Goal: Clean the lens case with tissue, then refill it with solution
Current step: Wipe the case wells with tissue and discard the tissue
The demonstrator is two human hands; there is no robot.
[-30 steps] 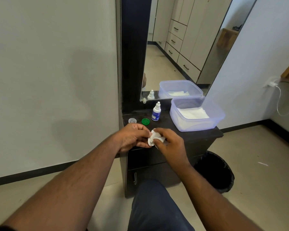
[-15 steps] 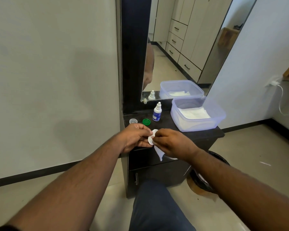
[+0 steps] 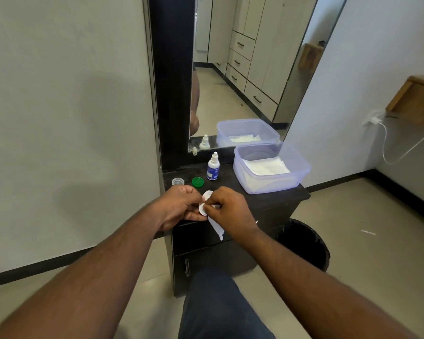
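My left hand [image 3: 180, 206] holds the white lens case [image 3: 205, 201] over the front edge of the dark cabinet top [image 3: 267, 200]. My right hand [image 3: 230, 210] pinches a white tissue [image 3: 217, 228] against the case, and the tissue's loose end hangs down below my fingers. Behind my hands lie a clear cap [image 3: 177, 181] and a green cap [image 3: 197, 181]. The small solution bottle [image 3: 213, 166], white with a blue label, stands upright behind them, near the mirror.
A clear plastic box [image 3: 301, 170] with folded tissues inside sits at the right of the cabinet top. A black bin [image 3: 306, 243] stands on the floor to the cabinet's right. A mirror [image 3: 240, 69] rises behind. My knee [image 3: 213, 302] is below.
My right hand has turned over the case, its forearm swinging out to the right. The tissue, bunched between both hands before, now hangs loose below them.
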